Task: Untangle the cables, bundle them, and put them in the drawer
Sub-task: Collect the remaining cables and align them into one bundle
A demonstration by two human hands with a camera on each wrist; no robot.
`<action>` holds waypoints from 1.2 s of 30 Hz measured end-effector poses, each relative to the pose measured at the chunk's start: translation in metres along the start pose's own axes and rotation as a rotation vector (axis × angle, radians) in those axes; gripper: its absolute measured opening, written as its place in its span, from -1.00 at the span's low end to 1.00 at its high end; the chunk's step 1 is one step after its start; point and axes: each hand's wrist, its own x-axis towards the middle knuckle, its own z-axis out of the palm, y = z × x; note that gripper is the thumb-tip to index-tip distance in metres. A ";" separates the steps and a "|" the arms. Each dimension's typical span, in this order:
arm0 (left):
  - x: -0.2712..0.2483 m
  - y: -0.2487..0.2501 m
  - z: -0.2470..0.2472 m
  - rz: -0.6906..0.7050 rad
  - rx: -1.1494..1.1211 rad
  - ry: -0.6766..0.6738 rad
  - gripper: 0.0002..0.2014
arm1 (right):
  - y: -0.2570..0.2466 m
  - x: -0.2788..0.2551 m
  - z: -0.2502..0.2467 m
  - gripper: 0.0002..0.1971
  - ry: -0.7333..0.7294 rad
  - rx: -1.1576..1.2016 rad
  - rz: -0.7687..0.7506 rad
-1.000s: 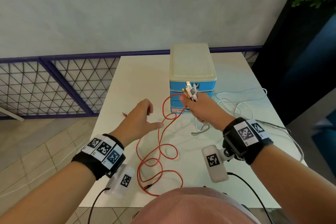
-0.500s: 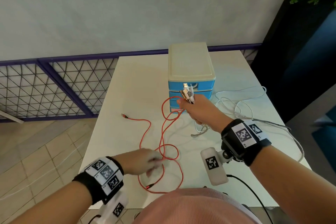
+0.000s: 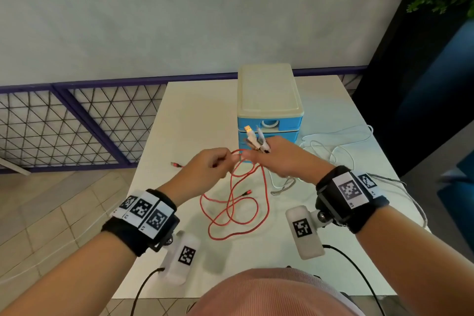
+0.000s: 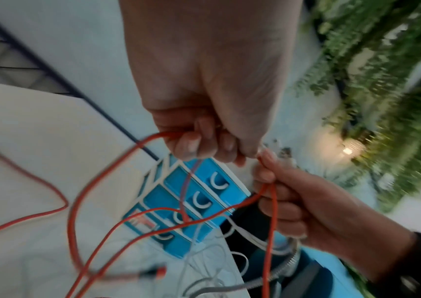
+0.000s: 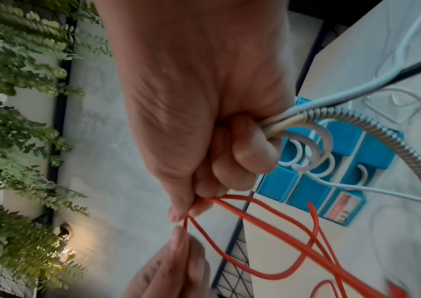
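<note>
Your left hand (image 3: 205,169) has come up off the table: half a second ago it was low and near you, over the loose loops, and now it is raised beside your right hand (image 3: 279,159), in front of the blue drawer unit (image 3: 269,126). It has brought a strand of the red cable (image 3: 238,202) with it. That looks like one more loop being gathered toward the bunch, so the bundling is under way but far from done; most of the red cable lies slack on the white table (image 3: 189,110) below your hands, and its two red plugs are on the table too.

Your left fingers (image 4: 191,141) are curled and pinch the red strand, which leaves them on the thumb side and drops toward the table. Your right hand is clenched on the whole bunch: the red strands are pinched at its fingertips (image 5: 178,213), touching your left fingertips, while the white cable (image 5: 314,145) and the spiral-wrapped grey cable (image 5: 372,129) run out from under its curled fingers. The connector ends (image 3: 254,138) stick up above its knuckles.

The drawers are all shut, just beyond your fingertips.
</note>
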 end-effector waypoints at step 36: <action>0.015 0.042 -0.012 0.139 -0.072 0.077 -0.84 | 0.011 0.004 -0.002 -0.60 -0.017 0.321 -0.146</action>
